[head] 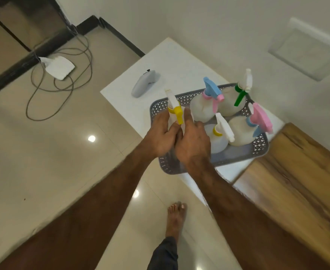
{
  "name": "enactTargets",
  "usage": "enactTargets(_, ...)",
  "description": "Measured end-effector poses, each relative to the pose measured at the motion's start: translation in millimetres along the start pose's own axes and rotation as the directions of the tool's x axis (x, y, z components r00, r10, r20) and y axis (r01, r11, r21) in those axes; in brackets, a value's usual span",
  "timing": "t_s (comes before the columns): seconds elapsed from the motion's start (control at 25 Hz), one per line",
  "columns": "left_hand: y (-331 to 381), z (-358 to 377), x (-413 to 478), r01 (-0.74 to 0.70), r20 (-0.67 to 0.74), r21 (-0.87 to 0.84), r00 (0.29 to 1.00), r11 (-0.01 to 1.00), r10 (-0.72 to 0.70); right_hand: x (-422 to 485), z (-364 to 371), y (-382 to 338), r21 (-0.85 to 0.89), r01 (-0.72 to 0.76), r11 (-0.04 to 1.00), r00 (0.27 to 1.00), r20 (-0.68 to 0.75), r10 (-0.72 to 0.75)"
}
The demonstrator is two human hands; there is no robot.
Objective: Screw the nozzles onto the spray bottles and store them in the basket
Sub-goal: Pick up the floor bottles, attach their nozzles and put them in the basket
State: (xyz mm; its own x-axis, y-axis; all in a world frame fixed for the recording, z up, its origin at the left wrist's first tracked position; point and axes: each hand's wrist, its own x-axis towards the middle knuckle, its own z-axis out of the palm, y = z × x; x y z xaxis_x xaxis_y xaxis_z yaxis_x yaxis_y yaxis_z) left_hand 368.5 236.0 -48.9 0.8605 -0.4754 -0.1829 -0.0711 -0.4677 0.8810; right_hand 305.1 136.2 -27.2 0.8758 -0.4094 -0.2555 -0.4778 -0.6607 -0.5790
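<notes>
Head view shows both hands in the middle of the frame, over the left end of the grey basket (242, 153) on the white bench (172, 61). The left hand (161, 136) has its fingers closed around the body of a bottle with a yellow and white nozzle (175, 108). The right hand (194, 141) lies against the same bottle with one finger stretched up beside the nozzle; whether it truly grips, I cannot tell. Four finished bottles stand in the basket to the right, among them one with a blue and pink nozzle (212, 90) just beside the hands.

I think the bottle is being put down into the basket. The risk is that the right hand or the bottle knocks this close neighbour over, because the free place is narrow. Also, a nozzle not fully tightened could come loose.
</notes>
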Motion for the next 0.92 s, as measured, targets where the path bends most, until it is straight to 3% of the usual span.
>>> enactTargets(0.24,-47.4,14.9,45.9,0.127,-0.024,0.085,0.992,0.988,-0.125,45.8,28.8,4.5,-0.015,-0.038,0.999,0.997,0.065,0.039)
enactTargets(0.44,-53.7,20.9,54.6,0.139,-0.085,0.046,0.987,0.989,-0.135,52.8,35.9,3.9,0.020,-0.024,1.000,0.997,0.070,0.022)
enactTargets(0.64,-35.2,28.1,20.4,0.238,-0.177,-0.065,0.953,0.969,-0.246,22.7,29.6,12.0,0.163,-0.030,0.986,0.995,0.095,0.015)
enactTargets(0.72,-11.5,39.1,-4.7,0.239,-0.205,-0.114,0.944,0.964,-0.258,4.8,25.0,19.3,0.376,-0.122,0.918,0.992,0.079,0.100)
enactTargets(0.76,-3.2,46.2,-17.2,0.233,-0.233,-0.153,0.936,0.960,-0.264,-5.2,22.3,24.5,0.446,-0.130,0.886,0.992,0.055,0.118)
enactTargets(0.92,30.7,80.9,-73.2,0.160,-0.343,-0.288,0.903,0.944,-0.257,-59.9,8.7,52.7,0.353,0.120,0.928,0.976,-0.212,-0.046)
